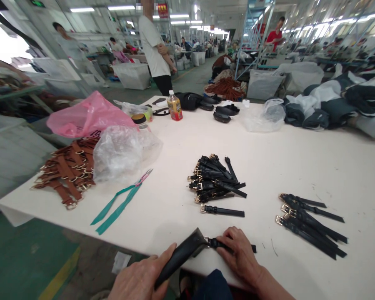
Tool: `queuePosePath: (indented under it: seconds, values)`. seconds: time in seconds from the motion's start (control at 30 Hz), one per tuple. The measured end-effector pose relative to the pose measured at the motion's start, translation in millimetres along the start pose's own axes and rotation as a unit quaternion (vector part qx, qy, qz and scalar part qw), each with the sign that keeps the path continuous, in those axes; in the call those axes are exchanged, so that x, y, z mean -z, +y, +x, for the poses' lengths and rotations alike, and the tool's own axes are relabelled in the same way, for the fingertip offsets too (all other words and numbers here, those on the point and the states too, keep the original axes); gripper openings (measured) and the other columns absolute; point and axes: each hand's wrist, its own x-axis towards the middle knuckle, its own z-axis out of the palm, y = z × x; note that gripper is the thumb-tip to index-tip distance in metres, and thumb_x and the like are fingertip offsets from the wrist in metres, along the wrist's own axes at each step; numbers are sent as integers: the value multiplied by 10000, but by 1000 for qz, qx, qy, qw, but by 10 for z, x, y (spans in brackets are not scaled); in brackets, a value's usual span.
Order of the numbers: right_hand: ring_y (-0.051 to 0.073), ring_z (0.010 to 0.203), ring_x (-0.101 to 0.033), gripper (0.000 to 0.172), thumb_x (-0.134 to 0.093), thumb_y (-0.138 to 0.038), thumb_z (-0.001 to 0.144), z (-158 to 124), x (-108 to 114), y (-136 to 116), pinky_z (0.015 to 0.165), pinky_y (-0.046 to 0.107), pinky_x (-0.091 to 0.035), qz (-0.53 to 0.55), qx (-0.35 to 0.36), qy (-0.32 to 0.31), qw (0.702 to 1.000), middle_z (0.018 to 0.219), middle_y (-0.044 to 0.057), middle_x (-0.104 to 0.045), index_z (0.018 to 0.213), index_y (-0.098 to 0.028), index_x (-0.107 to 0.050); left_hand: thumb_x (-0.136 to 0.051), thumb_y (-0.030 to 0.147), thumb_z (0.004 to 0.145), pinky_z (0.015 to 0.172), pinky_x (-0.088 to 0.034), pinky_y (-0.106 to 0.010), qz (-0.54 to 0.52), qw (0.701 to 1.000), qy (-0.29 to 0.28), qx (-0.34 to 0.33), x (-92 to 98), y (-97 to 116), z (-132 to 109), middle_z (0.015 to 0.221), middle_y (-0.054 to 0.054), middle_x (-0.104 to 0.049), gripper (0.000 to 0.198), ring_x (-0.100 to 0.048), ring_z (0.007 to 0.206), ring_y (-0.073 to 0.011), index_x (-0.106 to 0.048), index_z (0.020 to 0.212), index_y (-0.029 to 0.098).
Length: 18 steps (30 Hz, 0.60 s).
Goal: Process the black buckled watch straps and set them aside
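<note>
The black buckle strap (229, 246) lay at the tabletop (300, 166) near edge, long axis left-right. Right hand (239, 254) fingers pinched it just right of the buckle; left hand (143, 279) fingers were wrapped around a black leather piece (181, 254) touching the strap's left end.

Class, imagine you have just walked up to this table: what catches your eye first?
Near the front edge, the left hand grips a black tapered piece while the right hand presses a black strap. A heap of black buckled straps sits mid-table, brown straps far left beside a pink bag.
</note>
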Motion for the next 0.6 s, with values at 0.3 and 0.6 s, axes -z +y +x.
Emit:
queuePosePath:
  seconds: [0.3, 0.6]
  values:
    - [191, 760, -484, 182, -570, -292, 810, -20, -128, 4, 660, 314, -348, -6, -50, 35, 998, 784, 31, -527, 981, -264, -625, -394, 287, 795, 828, -451, -342, -47, 998, 19, 44, 82, -141, -55, 1064, -6, -661, 521, -595, 998, -218, -361, 1310, 352]
    - [186, 755, -491, 184, -581, -272, 790, -27, -238, -85, 665, 306, -330, -25, -74, 63, 995, 798, 29, -540, 968, -262, -628, -367, 235, 786, 825, -450, -425, -29, 999, 14, 11, -51, 34, 12, 1065, -41, -641, 556, -591, 967, -249, -326, 1337, 298]
